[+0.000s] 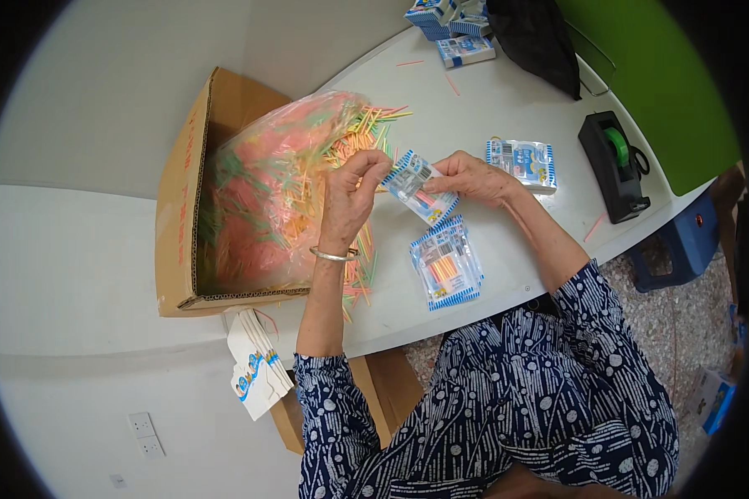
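Between my hands is a small blue-and-white plastic packet (417, 185), tilted, with coloured thin sticks showing through its clear part. My right hand (472, 177) grips its right side between thumb and fingers. My left hand (349, 198), with a bangle on the wrist, is closed in a pinch at the packet's upper left edge. Below it lies a stack of similar packets (447, 264). Left of my left hand, loose pink, yellow and green sticks (362, 137) spill from a clear plastic bag (262, 183) in a cardboard box (175, 216) lying open toward me.
Another pile of packets (522, 164) lies beyond my right wrist. A black tape dispenser (612, 166) with green tape stands at the right table edge. Small boxes (466, 51) and a black bag (537, 41) are at the back. Folded white cartons (256, 366) hang at the near left edge.
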The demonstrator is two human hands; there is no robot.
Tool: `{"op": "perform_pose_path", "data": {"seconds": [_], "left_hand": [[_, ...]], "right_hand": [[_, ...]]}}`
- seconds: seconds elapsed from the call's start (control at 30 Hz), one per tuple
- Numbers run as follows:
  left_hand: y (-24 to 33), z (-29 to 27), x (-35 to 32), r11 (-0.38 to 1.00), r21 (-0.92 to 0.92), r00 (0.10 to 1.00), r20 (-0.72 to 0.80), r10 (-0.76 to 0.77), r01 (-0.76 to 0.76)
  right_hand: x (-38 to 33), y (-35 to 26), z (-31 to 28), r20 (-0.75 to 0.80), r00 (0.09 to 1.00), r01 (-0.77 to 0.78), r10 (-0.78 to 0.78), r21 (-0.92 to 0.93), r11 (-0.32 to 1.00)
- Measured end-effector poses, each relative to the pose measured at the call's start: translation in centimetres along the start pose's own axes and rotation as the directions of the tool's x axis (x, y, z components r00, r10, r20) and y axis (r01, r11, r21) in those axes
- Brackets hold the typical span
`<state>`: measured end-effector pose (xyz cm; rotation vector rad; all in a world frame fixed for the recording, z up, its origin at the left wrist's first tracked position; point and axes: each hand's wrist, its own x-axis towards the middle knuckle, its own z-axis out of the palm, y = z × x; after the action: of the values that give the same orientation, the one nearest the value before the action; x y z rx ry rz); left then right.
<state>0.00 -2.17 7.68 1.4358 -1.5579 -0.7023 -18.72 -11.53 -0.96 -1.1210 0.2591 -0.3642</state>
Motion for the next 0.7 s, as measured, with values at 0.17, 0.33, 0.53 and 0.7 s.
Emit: {"op": "perform_pose_path", "data": {"seconds": [0.17, 0.33, 0.53, 0.7], "left_hand": [[-0.2, -0.2, 0.3, 0.992, 0.114, 0.997, 0.073, 0.038, -0.046], [-0.3, 0.2, 0.0, 0.940, 0.291, 0.979, 0.148, 0.138, -0.176], [0.8, 1.3, -0.8, 0.991, 0.117, 0.997, 0.034, -0.065, 0.061], [0.8, 1.8, -1.5, 0.556, 0.747, 0.924, 0.217, 0.315, -0.364]], "right_hand": [[-0.1, -0.2, 0.5, 0.032, 0.999, 0.005, -0.006, 0.030, 1.000], [0.1, 0.2, 0.2, 0.008, 1.000, 0.027, -0.027, 0.015, 1.000], [-0.2, -0.1, 0.4, -0.050, 0.997, 0.065, -0.060, 0.112, 0.992], [0.0, 0.2, 0.1, -0.035, 0.996, 0.085, -0.081, 0.113, 0.990]]}}
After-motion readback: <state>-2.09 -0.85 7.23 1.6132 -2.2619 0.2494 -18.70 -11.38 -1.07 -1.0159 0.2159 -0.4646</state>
